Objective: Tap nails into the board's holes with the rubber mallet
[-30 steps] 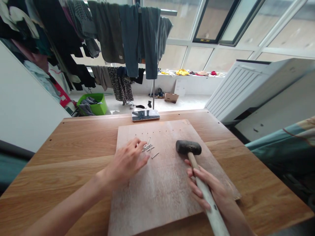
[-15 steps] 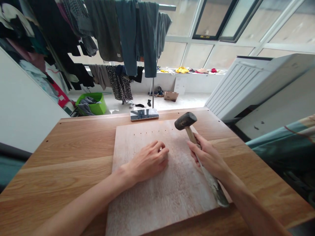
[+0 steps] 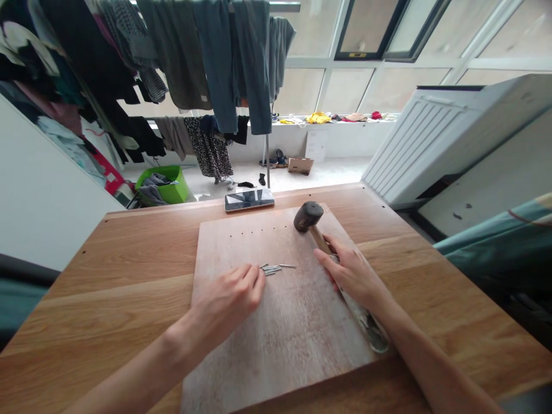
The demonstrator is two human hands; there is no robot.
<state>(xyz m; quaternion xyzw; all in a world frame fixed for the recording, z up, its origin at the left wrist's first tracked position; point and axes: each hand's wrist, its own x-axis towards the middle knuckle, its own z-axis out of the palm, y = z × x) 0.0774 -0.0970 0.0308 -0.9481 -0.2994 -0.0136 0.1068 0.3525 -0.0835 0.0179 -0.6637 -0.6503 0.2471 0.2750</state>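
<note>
A loose bunch of thin metal nails (image 3: 272, 268) lies on a wooden board (image 3: 280, 351) on the table. My left hand (image 3: 228, 301) rests palm down on the board, its fingertips at the nails' near ends, holding nothing visible. My right hand (image 3: 350, 278) grips the wooden handle of a black rubber mallet (image 3: 309, 217). The mallet's head is at or just above the board, near its far edge, and the handle's lower end shows below my right hand. A row of small holes (image 3: 254, 233) crosses the board's far part.
A smartphone (image 3: 249, 199) lies flat on the oak table (image 3: 112, 253) beyond the board. Past the table are hanging clothes (image 3: 226, 57), a green basket (image 3: 163, 185) on the floor, and a white radiator-like unit (image 3: 435, 129). Teal fabric (image 3: 495, 247) lies at right.
My left hand has drawn back toward me, uncovering the nails on the board. The mallet has tilted forward, with its head lower and further left.
</note>
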